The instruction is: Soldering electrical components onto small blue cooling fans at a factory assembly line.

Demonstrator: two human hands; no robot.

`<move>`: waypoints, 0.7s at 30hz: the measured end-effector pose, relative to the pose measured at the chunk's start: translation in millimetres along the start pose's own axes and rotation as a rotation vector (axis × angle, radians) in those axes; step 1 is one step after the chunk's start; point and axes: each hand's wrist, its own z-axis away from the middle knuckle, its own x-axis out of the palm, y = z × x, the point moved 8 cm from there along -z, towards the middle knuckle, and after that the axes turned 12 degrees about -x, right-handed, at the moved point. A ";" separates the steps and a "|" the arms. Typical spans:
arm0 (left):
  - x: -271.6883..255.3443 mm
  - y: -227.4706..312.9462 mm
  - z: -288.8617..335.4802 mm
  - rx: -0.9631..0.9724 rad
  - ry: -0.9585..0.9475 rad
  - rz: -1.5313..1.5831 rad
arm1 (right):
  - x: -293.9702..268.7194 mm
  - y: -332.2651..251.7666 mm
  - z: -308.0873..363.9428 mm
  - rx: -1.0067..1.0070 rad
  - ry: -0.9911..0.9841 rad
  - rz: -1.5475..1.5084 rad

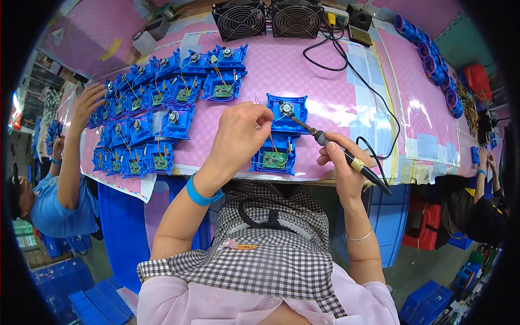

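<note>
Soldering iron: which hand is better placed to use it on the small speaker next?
Probably the right hand: it holds the soldering iron, pointed at the speaker. The left hand is at the speaker's left, pinched closed, and what it pinches is unclear.

fisheye view from the head, facing down, close over hands (239, 132) and table (265, 70)

I have the left hand (239, 129) closed in a pinch, the left forearm (183, 221) slanting below it. Right of that grip, my right hand (344, 174) curls pen-style, the right forearm (355, 219) beneath.
</note>
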 end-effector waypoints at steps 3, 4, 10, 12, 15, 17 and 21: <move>2.5 -1.3 -3.7 -0.003 0.006 -0.020 | 2.1 3.7 -1.5 0.014 -0.017 0.002; 3.5 -0.4 -4.2 -0.003 0.004 -0.020 | 2.1 4.7 -1.9 0.016 -0.019 0.005; 3.8 -0.8 -6.2 -0.048 0.000 0.020 | 3.0 7.6 -2.4 0.029 -0.015 0.006; 3.5 -0.7 -6.3 -0.055 -0.004 0.024 | 3.8 7.0 -2.8 0.025 -0.020 0.007; 3.8 0.3 -7.2 -0.048 -0.004 0.019 | 4.5 5.5 -3.2 0.019 -0.030 0.031; 4.0 0.4 -7.0 -0.052 -0.005 0.008 | 5.9 2.8 -3.7 -0.016 -0.060 0.086; 2.6 7.4 -3.2 -0.027 0.020 -0.043 | 0.7 -2.9 -4.2 -0.039 -0.038 0.113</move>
